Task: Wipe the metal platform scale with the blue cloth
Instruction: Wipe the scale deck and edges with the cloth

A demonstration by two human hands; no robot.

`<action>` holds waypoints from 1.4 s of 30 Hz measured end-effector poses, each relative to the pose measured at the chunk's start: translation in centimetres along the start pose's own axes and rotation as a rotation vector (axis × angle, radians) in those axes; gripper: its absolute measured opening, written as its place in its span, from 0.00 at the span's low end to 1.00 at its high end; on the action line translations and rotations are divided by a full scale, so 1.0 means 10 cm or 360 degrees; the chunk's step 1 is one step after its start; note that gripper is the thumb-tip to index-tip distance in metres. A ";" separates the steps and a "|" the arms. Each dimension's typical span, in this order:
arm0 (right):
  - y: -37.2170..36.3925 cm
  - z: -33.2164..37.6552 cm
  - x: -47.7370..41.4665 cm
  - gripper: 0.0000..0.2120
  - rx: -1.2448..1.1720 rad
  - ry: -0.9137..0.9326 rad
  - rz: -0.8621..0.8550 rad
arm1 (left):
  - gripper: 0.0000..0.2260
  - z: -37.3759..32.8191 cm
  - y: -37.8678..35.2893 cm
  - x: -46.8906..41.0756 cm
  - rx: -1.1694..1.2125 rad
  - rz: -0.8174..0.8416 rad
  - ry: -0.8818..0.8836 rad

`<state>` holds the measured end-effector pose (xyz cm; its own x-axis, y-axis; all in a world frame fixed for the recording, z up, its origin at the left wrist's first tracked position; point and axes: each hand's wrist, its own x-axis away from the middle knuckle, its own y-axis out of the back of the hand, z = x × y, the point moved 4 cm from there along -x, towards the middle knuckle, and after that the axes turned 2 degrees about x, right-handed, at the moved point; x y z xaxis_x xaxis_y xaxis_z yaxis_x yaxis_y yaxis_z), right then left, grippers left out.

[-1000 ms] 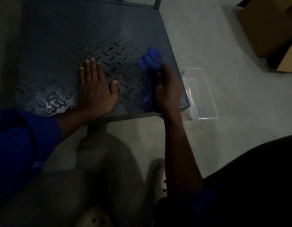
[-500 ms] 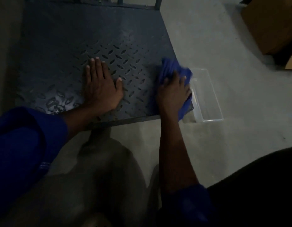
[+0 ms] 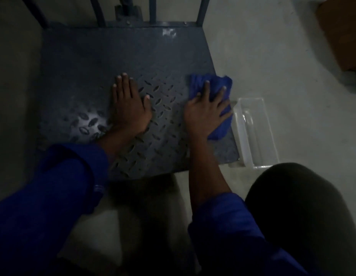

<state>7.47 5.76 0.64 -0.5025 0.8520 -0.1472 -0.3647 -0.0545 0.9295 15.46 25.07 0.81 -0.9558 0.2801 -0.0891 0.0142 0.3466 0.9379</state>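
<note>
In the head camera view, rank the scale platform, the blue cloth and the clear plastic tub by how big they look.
1. Scale platform, by far the largest.
2. Clear plastic tub.
3. Blue cloth, partly hidden under the right hand, so tub versus cloth is unsure.

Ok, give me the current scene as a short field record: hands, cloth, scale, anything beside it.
left hand: flat, palm down on the dark metal tread-plate platform scale, empty
right hand: fingers spread, pressing the crumpled blue cloth
cloth position: right edge of the platform, near the front corner
beside scale: clear plastic rectangular tub on the floor, against the right edge
lighting: dim
</note>
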 end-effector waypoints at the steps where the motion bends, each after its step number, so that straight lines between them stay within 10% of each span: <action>1: -0.06 0.19 0.01 0.25 -0.0008 0.0222 0.0032 | 0.32 -0.02 -0.02 -0.01 -0.0037 -0.0029 -0.0018; 4: -0.17 0.65 -0.17 0.23 -0.0509 0.0933 0.0309 | 0.32 -0.04 -0.05 -0.02 -0.0083 -0.0066 -0.0028; 7: -0.09 0.62 -0.59 0.21 -0.1019 0.0556 0.0327 | 0.33 -0.03 -0.03 -0.04 -0.0082 -0.0085 0.0009; 12: -0.38 0.72 -0.72 0.27 -0.0015 0.0231 0.0031 | 0.33 -0.07 0.05 -0.03 -0.0137 -0.0072 0.0035; 17: -0.43 1.22 -0.83 0.21 -0.0835 0.1243 0.0332 | 0.33 -0.05 0.06 -0.03 -0.0153 -0.0085 0.0037; 23: -0.33 1.31 -1.66 0.21 -0.0183 0.0866 0.0183 | 0.32 -0.04 0.05 -0.03 -0.0096 -0.0091 0.0055; 34: -0.25 1.05 -0.82 0.23 -0.0366 0.2080 0.0651 | 0.33 -0.05 0.04 -0.04 -0.0123 -0.0084 0.0059; 42: -0.58 1.25 -1.30 0.26 0.0078 0.1636 0.0501 | 0.33 -0.01 -0.02 -0.04 -0.0054 -0.0146 0.0013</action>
<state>25.92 1.53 1.42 -0.9949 -0.0439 -0.0911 -0.0833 -0.1546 0.9845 15.84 24.82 0.66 -0.9549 0.2413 -0.1728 -0.0836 0.3399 0.9367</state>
